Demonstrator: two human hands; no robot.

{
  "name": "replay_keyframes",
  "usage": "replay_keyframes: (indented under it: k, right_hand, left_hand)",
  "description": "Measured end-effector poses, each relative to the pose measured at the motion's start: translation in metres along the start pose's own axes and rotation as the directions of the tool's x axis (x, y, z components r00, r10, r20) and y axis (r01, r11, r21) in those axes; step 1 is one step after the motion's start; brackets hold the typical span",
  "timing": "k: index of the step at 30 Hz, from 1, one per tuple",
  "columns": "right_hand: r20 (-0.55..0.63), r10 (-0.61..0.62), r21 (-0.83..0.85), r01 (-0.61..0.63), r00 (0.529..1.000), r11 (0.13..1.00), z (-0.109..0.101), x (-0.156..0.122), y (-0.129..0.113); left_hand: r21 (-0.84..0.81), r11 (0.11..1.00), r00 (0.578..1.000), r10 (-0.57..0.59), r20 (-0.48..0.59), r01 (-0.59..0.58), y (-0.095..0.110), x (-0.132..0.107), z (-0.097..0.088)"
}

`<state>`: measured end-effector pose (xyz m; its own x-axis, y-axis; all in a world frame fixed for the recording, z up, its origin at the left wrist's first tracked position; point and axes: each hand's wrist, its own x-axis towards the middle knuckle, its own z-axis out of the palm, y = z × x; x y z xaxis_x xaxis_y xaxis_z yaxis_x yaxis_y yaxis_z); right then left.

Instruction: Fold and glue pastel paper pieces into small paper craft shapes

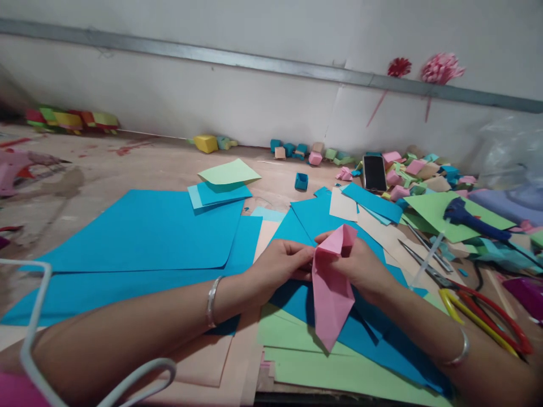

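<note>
A folded piece of pink paper (333, 299) is held up between both hands, its pointed end hanging down and its top edges folded over. My left hand (286, 263) pinches its left edge with thumb and fingers. From the right, my right hand (362, 265) grips it, with the thumb inside the fold and some fingers hidden behind the paper. Beneath the hands lie blue sheets (301, 297) and green sheets (305, 362). A further stack of large blue paper (161, 232) spreads to the left, over peach paper (203, 362).
Scissors (487, 316), tweezers (428, 249) and a blue glue gun (475, 217) lie at right. Behind them are a phone (374, 172) and a heap of small folded paper pieces (424, 169). A pink glue gun (25, 167) is far left. White bent wire (31, 333) crosses the lower left.
</note>
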<state>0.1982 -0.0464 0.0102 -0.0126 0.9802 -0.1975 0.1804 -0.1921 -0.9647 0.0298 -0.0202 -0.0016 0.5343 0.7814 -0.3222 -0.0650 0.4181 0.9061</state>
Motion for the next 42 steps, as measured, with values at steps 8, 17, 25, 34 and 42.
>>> replay_keyframes:
  k: [8, 17, 25, 34, 42]
  right_hand:
    - [-0.087, -0.053, -0.126, 0.041, 0.995, 0.991, 0.004, 0.001, 0.003]
    - [-0.1, -0.146, -0.24, 0.119, 0.984, 0.964, 0.001, 0.002, 0.002]
    - [-0.001, -0.236, -0.375, 0.218, 0.972, 0.901, 0.001, 0.0, 0.004]
    - [0.107, -0.201, -0.313, 0.224, 0.974, 0.923, 0.0, -0.007, 0.0]
    - [0.029, -0.401, -0.506, 0.36, 0.915, 0.784, -0.006, -0.005, -0.004]
  left_hand:
    - [0.017, 1.0, 1.0, -0.021, 0.019, 0.021, -0.004, 0.001, 0.0]
    - [0.003, 0.995, 0.992, 0.103, -0.073, -0.104, 0.001, 0.0, 0.003]
    - [0.051, 0.987, 0.987, 0.152, -0.046, -0.15, 0.001, 0.0, 0.002]
    - [0.136, 0.965, 0.968, 0.237, -0.087, -0.224, 0.0, 0.006, -0.002]
    - [0.26, 0.92, 0.952, 0.306, -0.006, -0.294, -0.001, 0.002, -0.004]
